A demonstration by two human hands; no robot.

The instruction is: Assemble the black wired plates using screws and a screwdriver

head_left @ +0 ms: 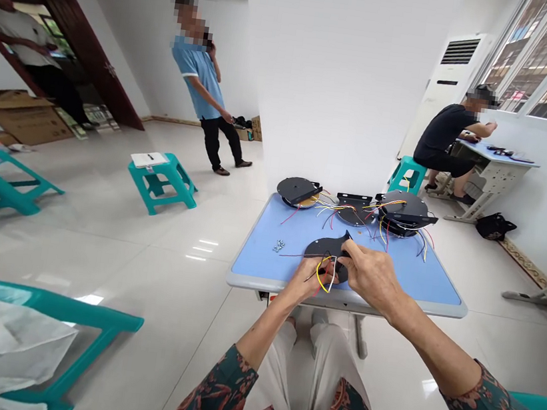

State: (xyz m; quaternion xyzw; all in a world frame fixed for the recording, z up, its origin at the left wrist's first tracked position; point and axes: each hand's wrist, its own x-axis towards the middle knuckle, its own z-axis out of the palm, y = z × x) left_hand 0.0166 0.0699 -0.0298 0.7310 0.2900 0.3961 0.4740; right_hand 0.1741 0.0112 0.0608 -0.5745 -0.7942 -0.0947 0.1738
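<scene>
A black round part with coloured wires [324, 247] is held between my two hands over the front of the blue table [265, 270]. My left hand [308, 278] grips it from below, its fingers partly behind yellow, white and red wires. On the part's right edge, my right hand [368, 271] is closed, fingertips pressed together by a raised black bracket. Whether those fingertips also pinch something small cannot be made out. To the left lies a small pile of screws [279, 246].
More black wired discs stand along the table's back edge: one at left [298, 191], one in the middle [353, 209], a stack at right [402, 212]. Green stools [163, 180] stand on the floor. A person in blue [197, 77] stands beyond; another sits working [447, 134] at right.
</scene>
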